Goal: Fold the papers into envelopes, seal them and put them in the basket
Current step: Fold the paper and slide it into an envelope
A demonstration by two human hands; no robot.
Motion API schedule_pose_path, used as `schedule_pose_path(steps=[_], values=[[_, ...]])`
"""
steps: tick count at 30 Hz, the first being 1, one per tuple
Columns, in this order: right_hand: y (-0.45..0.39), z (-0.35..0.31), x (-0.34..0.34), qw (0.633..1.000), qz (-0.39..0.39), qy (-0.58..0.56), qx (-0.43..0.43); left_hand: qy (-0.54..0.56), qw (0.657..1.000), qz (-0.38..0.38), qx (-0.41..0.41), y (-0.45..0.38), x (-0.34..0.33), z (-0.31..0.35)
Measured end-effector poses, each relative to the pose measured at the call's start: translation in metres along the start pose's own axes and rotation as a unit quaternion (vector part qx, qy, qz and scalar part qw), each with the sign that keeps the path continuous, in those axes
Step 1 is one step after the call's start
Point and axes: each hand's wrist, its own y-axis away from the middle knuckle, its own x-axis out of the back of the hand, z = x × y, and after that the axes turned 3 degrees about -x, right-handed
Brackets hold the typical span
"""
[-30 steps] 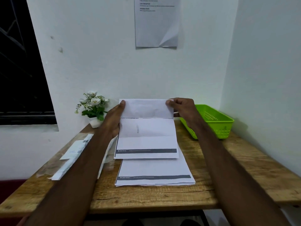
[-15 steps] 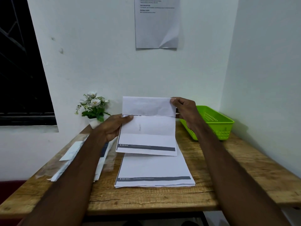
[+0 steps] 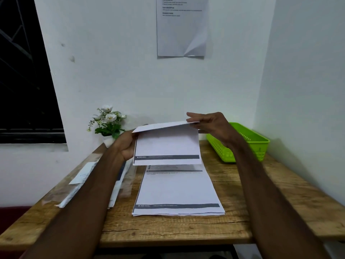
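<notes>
I hold a white sheet of paper [image 3: 167, 146] with a dark band near its bottom edge up above the table. Its top third is bent over toward me. My left hand [image 3: 125, 146] grips the sheet's left edge. My right hand [image 3: 211, 125] pinches the folded flap at its right corner. Below, a stack of papers [image 3: 177, 193] with the same dark band lies flat on the wooden table [image 3: 261, 199]. A green plastic basket [image 3: 248, 144] stands at the back right, behind my right forearm; what lies inside it is hidden.
A small white pot of white flowers [image 3: 108, 122] stands at the back left by the wall. Envelopes and clear plastic wrapping [image 3: 82, 182] lie along the table's left side, partly under my left arm. Walls close off the back and right.
The sheet has risen off the stack. Its top flap, upright before, now tips forward toward me. My left hand slid down from the top corner to the sheet's left edge.
</notes>
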Motion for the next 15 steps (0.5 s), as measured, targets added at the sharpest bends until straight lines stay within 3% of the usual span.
schedule_pose_path(steps=[5, 11, 15], values=[[0.001, 0.001, -0.003, 0.997, -0.005, 0.074, -0.005, 0.017, 0.999, 0.027, -0.001, -0.007, 0.006, 0.000], [0.000, 0.009, -0.005, 0.987, 0.000, 0.162, 0.015, -0.017, 1.000, -0.025, 0.006, -0.006, 0.007, -0.001], [-0.001, 0.013, -0.003, 0.978, -0.011, 0.208, 0.012, -0.038, 0.998, -0.010, -0.046, -0.008, 0.006, -0.008]])
